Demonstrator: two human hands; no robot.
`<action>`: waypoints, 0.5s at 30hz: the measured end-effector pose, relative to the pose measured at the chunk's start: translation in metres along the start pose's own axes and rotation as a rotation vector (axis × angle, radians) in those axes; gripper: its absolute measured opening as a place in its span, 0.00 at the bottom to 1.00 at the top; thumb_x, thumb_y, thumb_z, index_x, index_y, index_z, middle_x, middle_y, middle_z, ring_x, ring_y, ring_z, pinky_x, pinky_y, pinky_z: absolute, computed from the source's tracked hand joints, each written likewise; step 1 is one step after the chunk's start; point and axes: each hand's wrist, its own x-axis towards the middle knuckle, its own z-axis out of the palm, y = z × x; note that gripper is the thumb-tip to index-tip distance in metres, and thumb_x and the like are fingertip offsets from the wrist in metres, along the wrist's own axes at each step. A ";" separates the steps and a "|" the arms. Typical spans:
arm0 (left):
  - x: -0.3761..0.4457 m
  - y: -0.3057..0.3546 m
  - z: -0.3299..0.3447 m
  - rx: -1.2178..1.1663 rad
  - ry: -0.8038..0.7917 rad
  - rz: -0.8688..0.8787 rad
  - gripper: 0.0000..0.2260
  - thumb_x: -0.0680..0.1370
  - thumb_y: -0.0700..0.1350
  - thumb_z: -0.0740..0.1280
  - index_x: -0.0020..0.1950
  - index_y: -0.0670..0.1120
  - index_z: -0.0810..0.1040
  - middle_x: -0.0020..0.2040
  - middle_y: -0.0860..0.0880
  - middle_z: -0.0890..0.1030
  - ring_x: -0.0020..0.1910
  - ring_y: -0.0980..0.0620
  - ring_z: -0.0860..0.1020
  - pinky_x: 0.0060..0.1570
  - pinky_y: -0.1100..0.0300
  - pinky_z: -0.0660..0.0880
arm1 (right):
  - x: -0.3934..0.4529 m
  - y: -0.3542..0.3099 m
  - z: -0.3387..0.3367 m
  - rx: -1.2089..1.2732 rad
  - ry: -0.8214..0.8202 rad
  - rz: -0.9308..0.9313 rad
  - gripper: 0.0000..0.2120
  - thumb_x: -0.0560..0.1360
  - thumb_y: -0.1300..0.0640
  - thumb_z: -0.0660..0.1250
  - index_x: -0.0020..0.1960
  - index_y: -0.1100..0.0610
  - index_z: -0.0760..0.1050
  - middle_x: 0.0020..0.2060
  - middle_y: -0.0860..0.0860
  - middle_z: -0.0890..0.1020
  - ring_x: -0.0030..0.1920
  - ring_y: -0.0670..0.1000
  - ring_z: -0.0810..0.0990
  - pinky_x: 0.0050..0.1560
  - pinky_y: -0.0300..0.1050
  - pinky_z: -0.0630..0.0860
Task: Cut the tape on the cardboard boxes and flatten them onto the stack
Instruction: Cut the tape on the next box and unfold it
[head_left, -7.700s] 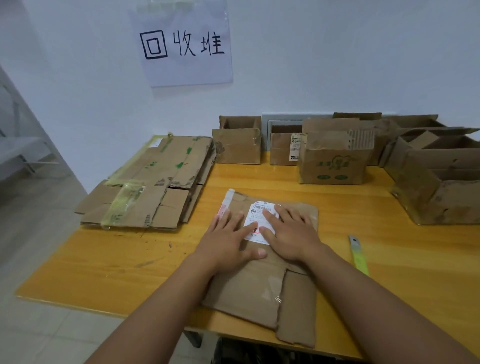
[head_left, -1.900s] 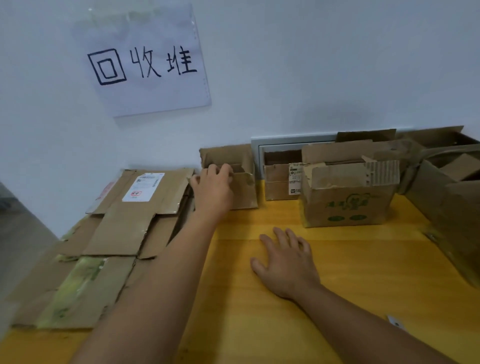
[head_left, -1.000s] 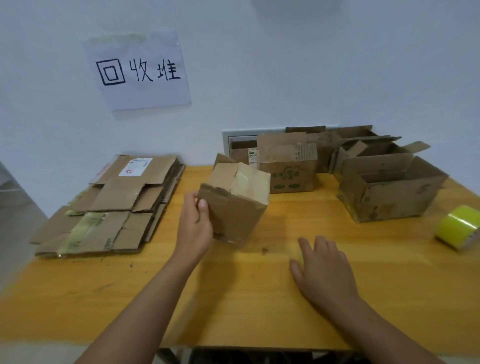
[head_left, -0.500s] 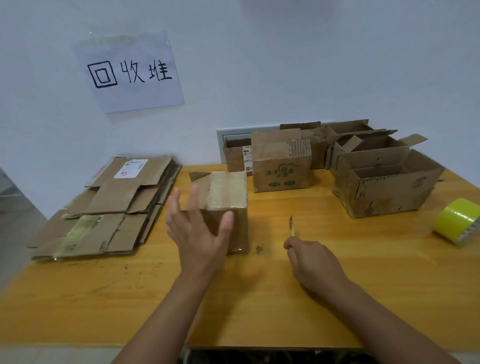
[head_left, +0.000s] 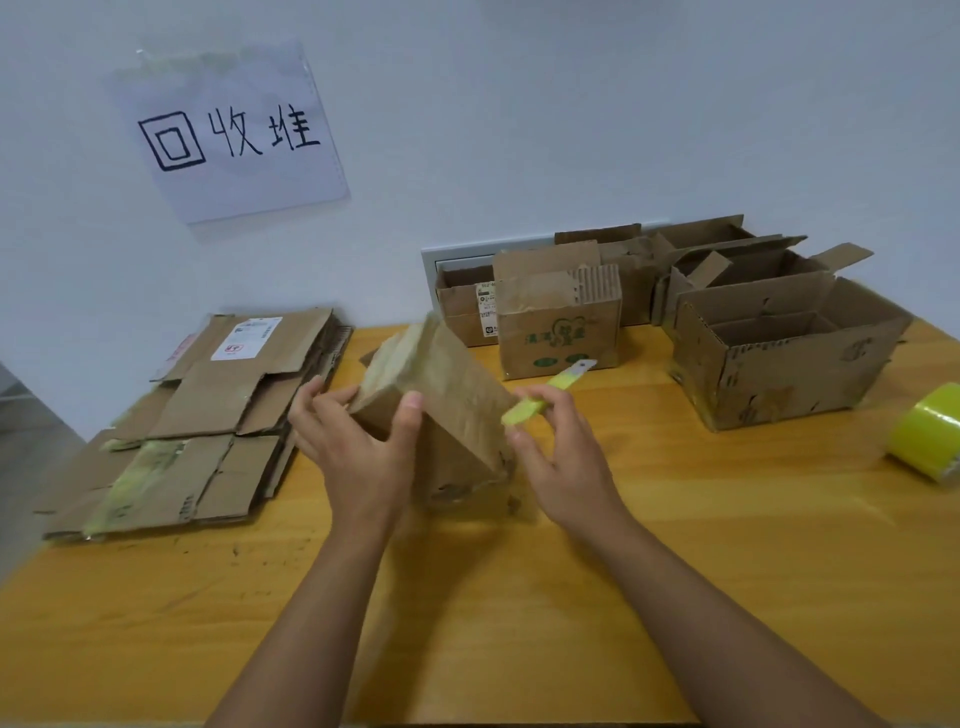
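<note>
Tilted box (head_left: 441, 405), stack (head_left: 208, 415) left, tape roll (head_left: 930, 436) right

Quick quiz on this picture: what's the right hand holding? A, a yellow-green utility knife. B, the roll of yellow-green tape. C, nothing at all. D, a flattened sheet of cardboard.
A: the right hand pinches a yellow-green utility knife with its blade end pointing up and away beside the small cardboard box, while the roll of yellow-green tape lies apart at the table's right edge.
</note>
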 end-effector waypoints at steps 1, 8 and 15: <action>0.004 -0.001 0.000 -0.114 -0.010 -0.054 0.30 0.67 0.69 0.61 0.57 0.49 0.69 0.71 0.49 0.61 0.70 0.47 0.61 0.57 0.55 0.66 | 0.005 -0.001 0.000 0.063 0.016 0.012 0.19 0.79 0.48 0.66 0.66 0.39 0.62 0.66 0.40 0.72 0.67 0.46 0.70 0.63 0.47 0.70; 0.019 -0.017 0.016 -0.442 -0.142 -0.316 0.39 0.65 0.71 0.60 0.64 0.42 0.67 0.70 0.40 0.65 0.68 0.41 0.67 0.67 0.45 0.67 | 0.010 0.006 0.003 0.198 0.017 0.073 0.30 0.72 0.43 0.72 0.66 0.29 0.58 0.62 0.33 0.71 0.60 0.28 0.70 0.52 0.25 0.72; 0.023 -0.016 0.036 -0.473 -0.211 -0.179 0.39 0.65 0.79 0.60 0.73 0.63 0.65 0.76 0.57 0.56 0.74 0.52 0.62 0.64 0.49 0.70 | -0.003 0.020 0.010 0.211 0.162 0.036 0.40 0.69 0.48 0.78 0.65 0.24 0.54 0.60 0.25 0.67 0.61 0.28 0.69 0.55 0.26 0.72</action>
